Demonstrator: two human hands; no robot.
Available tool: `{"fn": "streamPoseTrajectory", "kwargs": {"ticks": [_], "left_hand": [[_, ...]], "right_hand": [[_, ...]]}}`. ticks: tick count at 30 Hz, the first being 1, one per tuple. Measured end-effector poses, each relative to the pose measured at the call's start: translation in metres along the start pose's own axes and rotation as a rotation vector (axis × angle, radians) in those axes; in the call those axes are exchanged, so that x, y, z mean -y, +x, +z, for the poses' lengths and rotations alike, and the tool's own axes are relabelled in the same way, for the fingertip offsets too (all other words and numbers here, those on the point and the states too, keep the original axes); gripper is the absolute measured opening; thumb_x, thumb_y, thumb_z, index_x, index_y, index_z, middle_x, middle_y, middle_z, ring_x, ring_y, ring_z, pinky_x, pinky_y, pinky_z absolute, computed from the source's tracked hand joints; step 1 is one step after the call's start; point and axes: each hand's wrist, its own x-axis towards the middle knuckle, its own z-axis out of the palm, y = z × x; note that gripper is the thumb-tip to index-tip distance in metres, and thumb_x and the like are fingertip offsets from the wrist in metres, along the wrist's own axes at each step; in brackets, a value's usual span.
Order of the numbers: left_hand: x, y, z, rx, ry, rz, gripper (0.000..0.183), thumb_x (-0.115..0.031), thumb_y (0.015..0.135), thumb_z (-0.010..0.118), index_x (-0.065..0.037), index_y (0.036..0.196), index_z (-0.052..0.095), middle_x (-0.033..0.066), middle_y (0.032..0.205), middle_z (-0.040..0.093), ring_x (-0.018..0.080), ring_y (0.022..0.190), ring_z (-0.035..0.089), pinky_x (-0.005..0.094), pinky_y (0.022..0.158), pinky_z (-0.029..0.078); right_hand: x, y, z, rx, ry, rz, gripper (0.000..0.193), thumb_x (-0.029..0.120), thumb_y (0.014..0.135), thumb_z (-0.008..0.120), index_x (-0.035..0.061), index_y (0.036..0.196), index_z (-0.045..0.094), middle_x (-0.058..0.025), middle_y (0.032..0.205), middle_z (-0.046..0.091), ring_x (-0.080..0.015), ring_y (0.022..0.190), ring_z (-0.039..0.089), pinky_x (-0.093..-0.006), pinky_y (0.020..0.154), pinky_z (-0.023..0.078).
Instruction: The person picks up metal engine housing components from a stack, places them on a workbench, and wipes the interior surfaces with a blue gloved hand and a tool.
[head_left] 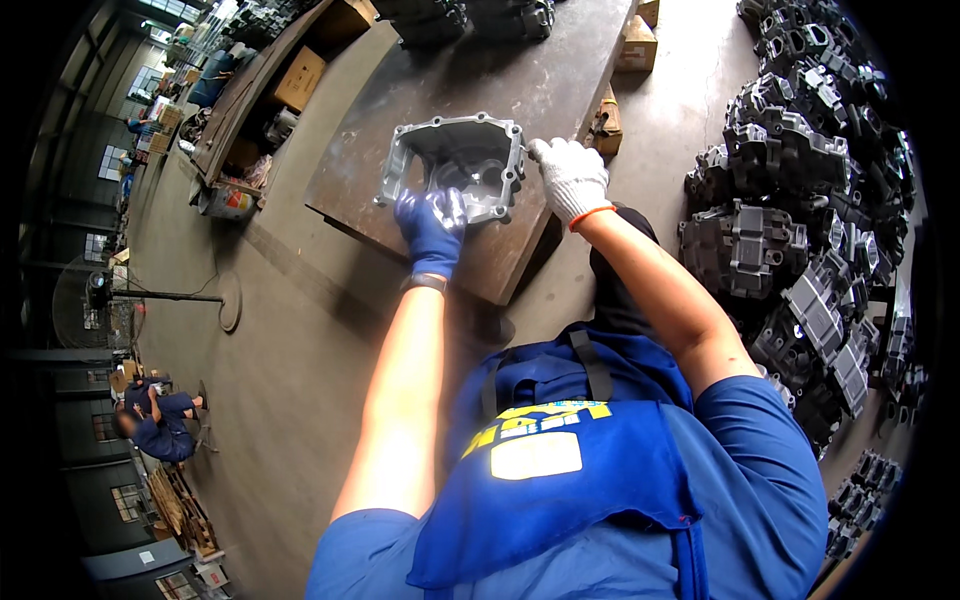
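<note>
A grey cast-metal housing (460, 133), open at the top with bolt holes around its flange, sits on the dark metal table (420, 90). My left hand (432, 228), in a blue glove, grips the near rim of this housing, with the fingers reaching over the edge. At the housing's right side is my right hand (572, 178) in a white knitted glove with an orange cuff. Its fingers are curled close beside the flange. Whatever they may hold is too small or hidden to name.
More castings (500, 18) stand at the table's far end. Piled castings (770, 160) line the floor on the right. Cardboard boxes (636, 45) are beside the table. To the left are a workbench (240, 110), a standing fan (95, 290) and a seated person (160, 420).
</note>
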Motion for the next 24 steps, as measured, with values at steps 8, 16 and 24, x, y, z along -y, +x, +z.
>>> {"fn": "streamPoseTrajectory", "kwargs": {"ticks": [8, 16, 24], "left_hand": [[-0.005, 0.003, -0.005, -0.005, -0.013, 0.009, 0.039, -0.023, 0.090, 0.063, -0.010, 0.054, 0.057, 0.0115, 0.055, 0.057, 0.0345, 0.056, 0.055, 0.0436, 0.081, 0.044], [-0.006, 0.003, -0.004, 0.003, 0.022, 0.015, 0.037, -0.022, 0.090, 0.063, -0.010, 0.055, 0.057, 0.0117, 0.056, 0.058, 0.0347, 0.058, 0.056, 0.0444, 0.086, 0.044], [0.002, -0.001, 0.002, 0.005, 0.024, 0.000, 0.036, -0.023, 0.089, 0.064, -0.009, 0.056, 0.060, 0.0117, 0.057, 0.059, 0.0348, 0.059, 0.057, 0.0454, 0.086, 0.044]], "right_hand": [[0.004, -0.002, 0.004, 0.009, 0.029, -0.008, 0.022, 0.018, 0.095, 0.047, 0.0176, 0.111, 0.063, -0.0097, 0.096, 0.065, -0.0295, 0.093, 0.066, -0.0460, 0.078, 0.050], [0.006, -0.003, 0.005, -0.037, 0.027, -0.001, 0.017, 0.019, 0.094, 0.049, 0.0163, 0.105, 0.061, -0.0093, 0.094, 0.065, -0.0292, 0.091, 0.066, -0.0460, 0.077, 0.050], [0.008, -0.014, 0.009, 0.043, 0.086, -0.017, 0.021, 0.016, 0.093, 0.051, 0.0163, 0.112, 0.060, -0.0105, 0.095, 0.066, -0.0302, 0.091, 0.066, -0.0463, 0.076, 0.052]]}}
